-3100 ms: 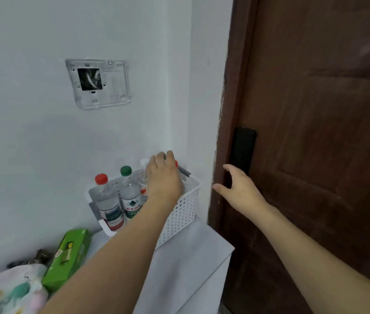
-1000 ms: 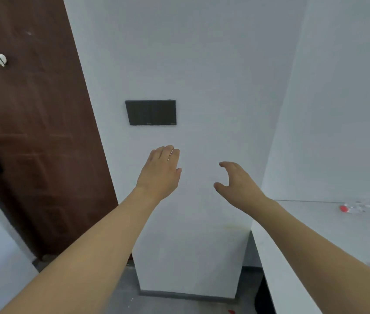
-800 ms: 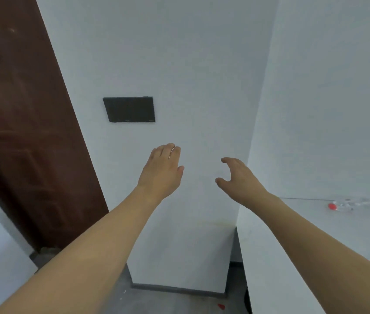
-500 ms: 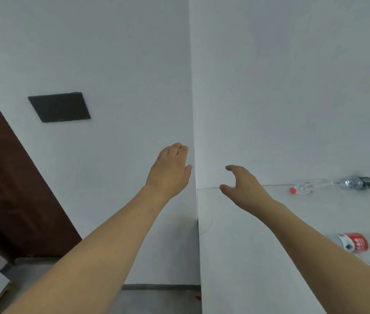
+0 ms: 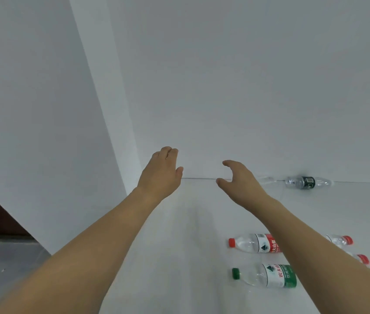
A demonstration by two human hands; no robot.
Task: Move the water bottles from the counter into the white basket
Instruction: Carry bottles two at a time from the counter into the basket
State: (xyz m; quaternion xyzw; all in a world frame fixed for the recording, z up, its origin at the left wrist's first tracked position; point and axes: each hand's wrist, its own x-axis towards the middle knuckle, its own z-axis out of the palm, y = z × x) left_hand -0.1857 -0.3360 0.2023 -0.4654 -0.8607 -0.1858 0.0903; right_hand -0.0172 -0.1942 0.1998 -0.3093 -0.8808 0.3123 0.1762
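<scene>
Both hands are out over the white counter point(image 5: 179, 257) and hold nothing. The left hand point(image 5: 160, 175) is flat with its fingers straight and together; the right hand point(image 5: 239, 180) is spread wide, thumb and fingers loosely curved as if shaped for a bottle.

5 bottles show, all lying on their sides. The red-capped bottle point(image 5: 253, 243) and the green-capped bottle point(image 5: 265, 275) lie below the right hand, toward the person, beside and partly under the right forearm, long axes running across the reach with caps pointing toward the left hand's side. The black-labelled bottle point(image 5: 307, 182) lies out to the right of the right hand, by the wall. 2 more red caps peek past the right forearm.

The right hand is nearer to every bottle. I judge it must draw back and down and close across a bottle's body. The white basket is not in view.
</scene>
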